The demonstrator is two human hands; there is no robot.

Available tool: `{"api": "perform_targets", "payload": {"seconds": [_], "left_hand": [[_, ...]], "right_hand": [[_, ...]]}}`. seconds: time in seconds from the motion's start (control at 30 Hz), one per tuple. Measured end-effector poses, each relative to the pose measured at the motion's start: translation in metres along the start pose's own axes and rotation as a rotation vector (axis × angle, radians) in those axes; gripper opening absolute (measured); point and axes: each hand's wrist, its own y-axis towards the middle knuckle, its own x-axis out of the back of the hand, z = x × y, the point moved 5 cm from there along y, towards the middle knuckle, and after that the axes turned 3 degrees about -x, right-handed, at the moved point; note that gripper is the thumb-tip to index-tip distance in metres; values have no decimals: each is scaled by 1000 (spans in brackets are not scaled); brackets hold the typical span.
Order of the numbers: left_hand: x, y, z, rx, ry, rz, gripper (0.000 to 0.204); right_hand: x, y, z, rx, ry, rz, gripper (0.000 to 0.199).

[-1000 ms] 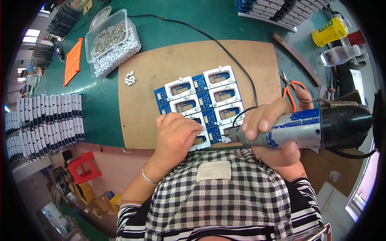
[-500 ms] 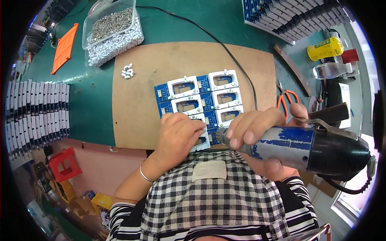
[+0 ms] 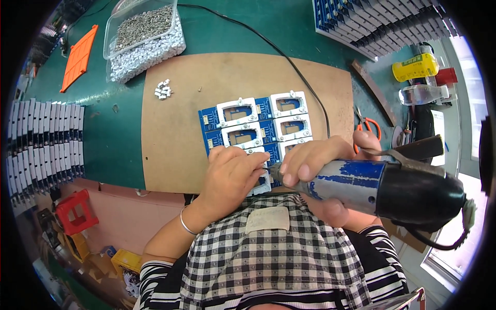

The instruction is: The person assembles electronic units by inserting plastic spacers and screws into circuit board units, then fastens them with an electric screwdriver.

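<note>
A blue circuit board panel [image 3: 266, 129] lies on the brown mat, carrying several white plastic frames [image 3: 242, 135] in two columns. My right hand [image 3: 325, 165] is wrapped round a blue and grey electric screwdriver [image 3: 351, 181] with a black rear end, held nearly level. Its tip points left at the panel's near part, close to my left fingertips. My left hand [image 3: 232, 178] rests over the near left frames, thumb and fingers pinched together. Whatever lies between those fingers is too small or hidden to make out. Both hands cover part of the near frames.
A clear tub of screws [image 3: 144, 31] sits over white plastic pieces at the back left. Small white pieces [image 3: 163, 90] and a screw [image 3: 200, 89] lie on the mat [image 3: 175, 129]. Stacked boards [image 3: 46, 144] stand left, with orange-handled pliers [image 3: 368, 126] right. A black cable [image 3: 268, 44] crosses behind.
The screwdriver and my right hand have shifted slightly left, bringing the tip closer to my left fingers. My left hand stays pinched over the panel.
</note>
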Motion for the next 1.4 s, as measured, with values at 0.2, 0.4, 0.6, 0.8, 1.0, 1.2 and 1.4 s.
{"api": "perform_targets", "payload": {"seconds": [0.2,0.4,0.6,0.8,1.0,1.2,1.4], "left_hand": [[0,5,-1,-7,-31,-13,38],[-4,-10,8,2,-6,-1,38],[-5,-10,-4,-116,40,-15,42],[10,-16,-9,-180,193,-3,43],[100,23,80,105,656,-209,16],[103,38,124,100,716,19,23],[96,53,119,-106,874,170,9]], "right_hand": [[-7,4,12,27,-128,101,81],[-24,10,1,-9,-60,133,60],[-19,15,0,89,-117,269,77],[-3,10,-21,49,147,53,77],[20,12,-11,41,228,-321,79],[21,2,0,102,159,-339,81],[26,-6,-2,90,184,-391,80]]}}
